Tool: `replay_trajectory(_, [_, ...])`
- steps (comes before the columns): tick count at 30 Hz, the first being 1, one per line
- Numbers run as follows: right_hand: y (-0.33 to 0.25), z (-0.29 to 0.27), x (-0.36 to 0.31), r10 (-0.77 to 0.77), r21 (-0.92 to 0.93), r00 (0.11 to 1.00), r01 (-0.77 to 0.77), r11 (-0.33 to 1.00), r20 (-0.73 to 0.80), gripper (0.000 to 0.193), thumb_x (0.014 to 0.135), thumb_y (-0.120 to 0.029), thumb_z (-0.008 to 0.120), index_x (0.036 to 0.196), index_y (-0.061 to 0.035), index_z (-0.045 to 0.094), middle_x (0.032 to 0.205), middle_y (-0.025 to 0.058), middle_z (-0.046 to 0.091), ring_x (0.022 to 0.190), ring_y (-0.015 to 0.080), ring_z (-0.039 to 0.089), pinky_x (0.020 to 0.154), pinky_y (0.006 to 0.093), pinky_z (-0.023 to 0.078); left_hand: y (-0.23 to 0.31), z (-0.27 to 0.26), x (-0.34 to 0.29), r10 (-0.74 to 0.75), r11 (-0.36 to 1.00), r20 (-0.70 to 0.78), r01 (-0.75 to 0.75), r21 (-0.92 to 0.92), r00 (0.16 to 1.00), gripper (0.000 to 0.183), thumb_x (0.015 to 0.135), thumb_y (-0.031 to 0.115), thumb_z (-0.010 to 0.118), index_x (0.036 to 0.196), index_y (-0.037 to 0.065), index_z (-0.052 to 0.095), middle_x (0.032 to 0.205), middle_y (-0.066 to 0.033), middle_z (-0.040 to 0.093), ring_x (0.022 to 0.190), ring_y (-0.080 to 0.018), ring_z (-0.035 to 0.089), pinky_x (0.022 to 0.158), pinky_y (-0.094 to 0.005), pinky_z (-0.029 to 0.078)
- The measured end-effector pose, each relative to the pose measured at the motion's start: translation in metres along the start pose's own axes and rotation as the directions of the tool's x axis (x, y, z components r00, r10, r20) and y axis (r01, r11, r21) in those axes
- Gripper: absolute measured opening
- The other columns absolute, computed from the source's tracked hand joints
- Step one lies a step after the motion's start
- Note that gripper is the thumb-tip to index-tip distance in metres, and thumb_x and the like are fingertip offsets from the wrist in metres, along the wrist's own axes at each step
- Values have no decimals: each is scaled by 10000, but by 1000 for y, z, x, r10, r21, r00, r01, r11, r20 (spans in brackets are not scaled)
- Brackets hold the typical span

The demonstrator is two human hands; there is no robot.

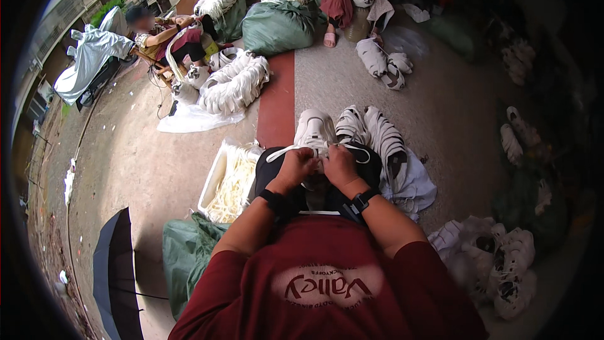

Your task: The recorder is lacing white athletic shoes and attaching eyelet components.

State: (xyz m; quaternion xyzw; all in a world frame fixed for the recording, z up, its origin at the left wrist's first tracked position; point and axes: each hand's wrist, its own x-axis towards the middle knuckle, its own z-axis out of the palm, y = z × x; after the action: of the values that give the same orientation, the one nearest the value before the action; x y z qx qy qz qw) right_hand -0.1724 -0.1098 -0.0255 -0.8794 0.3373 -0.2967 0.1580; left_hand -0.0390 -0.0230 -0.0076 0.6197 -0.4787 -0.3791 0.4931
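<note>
A white sneaker (pixel 315 124) rests at my knees with its toe pointing away from me. White shoelace (pixel 279 153) ends stick out to both sides of it. My left hand (pixel 298 169) is closed in a pinch at the lacing, on the shoe's left side. Opposite it, my right hand (pixel 340 165) pinches the lace too, fingertips close to the left ones. The fingers partly cover the shoe's throat and heel, so how the lace runs there is hidden.
A white box (pixel 212 182) of loose laces stands left of my knees. Rows of white shoes (pixel 385 145) lie to the right. Behind me-side left are a green sack (pixel 189 249) and a dark umbrella (pixel 116 271). Two people sit farther off among shoe piles and green bags (pixel 281 27).
</note>
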Motion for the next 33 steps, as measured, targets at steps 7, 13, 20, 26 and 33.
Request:
replay_trajectory(7, [15, 12, -8, -21, 62, 999, 24, 998, -38, 58, 689, -6, 519, 746, -2, 508, 699, 216, 536, 702, 400, 541, 637, 463, 442, 1, 24, 26, 130, 822, -7, -104, 560, 992, 255, 790, 246, 552, 712, 14, 624, 720, -237, 591, 695, -410, 580, 627, -444, 479])
replay_trajectory(13, [16, 17, -14, 25, 123, 998, -17, 992, -62, 47, 687, -27, 539, 730, -9, 547, 699, 204, 540, 699, 384, 555, 648, 454, 457, -26, 36, 35, 227, 567, 123, -234, 790, 966, 244, 782, 242, 542, 681, 38, 630, 705, -199, 623, 650, -348, 623, 597, -427, 502])
replay_trajectory(20, [13, 14, -14, 145, 138, 988, -136, 981, -58, 77, 722, -96, 569, 699, -24, 553, 710, 201, 551, 710, 384, 561, 633, 459, 454, 6, 33, 18, 146, 504, 112, -171, 846, 983, 185, 739, 188, 549, 678, 35, 633, 662, -161, 614, 606, -320, 611, 529, -386, 489])
replay_trajectory(26, [13, 4, -11, 51, 45, 986, -44, 998, -158, 98, 723, -112, 592, 663, -39, 568, 663, 172, 549, 645, 354, 554, 572, 424, 448, 5, -16, -21, -194, 942, 85, 161, 296, 977, 77, 739, 90, 600, 691, 32, 617, 575, -23, 551, 521, -129, 542, 494, -276, 430])
replay_trajectory(33, [-32, 4, 4, -260, 226, 962, 236, 945, 83, 75, 695, -104, 628, 706, -40, 591, 751, 151, 559, 741, 322, 558, 683, 407, 454, -16, -33, -20, -258, 825, -86, 173, -538, 962, 137, 798, 125, 657, 700, 81, 572, 613, 41, 525, 504, -38, 416, 468, -185, 313])
